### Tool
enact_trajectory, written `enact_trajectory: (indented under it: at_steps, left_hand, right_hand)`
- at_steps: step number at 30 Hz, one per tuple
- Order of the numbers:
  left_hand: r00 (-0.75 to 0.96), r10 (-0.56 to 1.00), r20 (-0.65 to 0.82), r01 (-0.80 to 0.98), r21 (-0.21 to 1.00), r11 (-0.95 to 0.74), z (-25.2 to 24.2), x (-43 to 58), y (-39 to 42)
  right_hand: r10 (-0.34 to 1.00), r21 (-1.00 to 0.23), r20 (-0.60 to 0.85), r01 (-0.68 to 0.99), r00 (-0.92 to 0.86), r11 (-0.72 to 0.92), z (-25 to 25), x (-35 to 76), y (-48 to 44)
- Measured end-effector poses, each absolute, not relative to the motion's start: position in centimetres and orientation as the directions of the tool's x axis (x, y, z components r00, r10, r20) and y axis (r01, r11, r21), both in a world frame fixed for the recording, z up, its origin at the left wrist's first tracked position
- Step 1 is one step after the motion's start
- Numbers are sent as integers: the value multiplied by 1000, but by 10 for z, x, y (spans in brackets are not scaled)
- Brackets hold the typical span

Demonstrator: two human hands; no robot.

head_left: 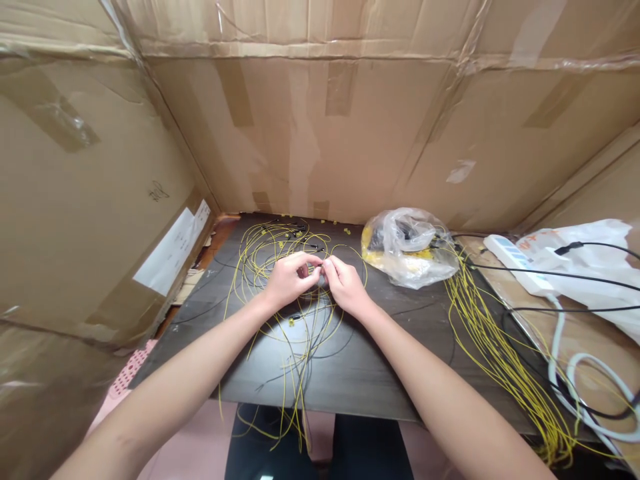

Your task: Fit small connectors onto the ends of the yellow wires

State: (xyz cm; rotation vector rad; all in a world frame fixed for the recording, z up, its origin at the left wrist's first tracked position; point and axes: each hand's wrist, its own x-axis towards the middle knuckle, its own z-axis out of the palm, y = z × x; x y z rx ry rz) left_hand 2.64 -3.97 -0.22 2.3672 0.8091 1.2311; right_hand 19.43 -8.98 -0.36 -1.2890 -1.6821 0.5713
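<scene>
Over the middle of the dark tabletop my left hand [294, 276] and my right hand [344, 283] meet, thumb and forefinger of each pinched together. Something small and dark shows between the fingertips, too small to name. Around and under both hands lies a loose tangle of thin yellow wires [253, 250] and grey wires [313, 337], some with small black ends. A small yellow piece with a black end [291, 321] rests just below my left hand. Several wires hang over the table's front edge.
A clear plastic bag [411, 263] with yellow and black things inside stands right of my hands. Beyond it lie a long bundle of yellow wires [493, 353], a white power strip [517, 265] and black cables [555, 271]. Cardboard walls [300, 147] enclose the dark table [370, 383] at back and sides.
</scene>
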Motion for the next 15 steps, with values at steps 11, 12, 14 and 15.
enact_trajectory:
  at_steps: [11, 12, 14, 15]
  left_hand:
    - [408, 692, 596, 318, 617, -719, -1, 29, -38]
    - [411, 696, 589, 317, 623, -715, -1, 29, -38]
    - [422, 690, 588, 313, 620, -720, -2, 29, -37]
    - [427, 683, 593, 313, 611, -727, -2, 29, -37]
  right_hand:
    - [921, -795, 388, 503, -9, 340, 1, 197, -91]
    - [920, -790, 391, 508, -13, 343, 1, 198, -91]
    - [918, -780, 396, 520, -22, 349, 1, 198, -91]
    - [917, -774, 398, 527, -25, 351, 0, 198, -91]
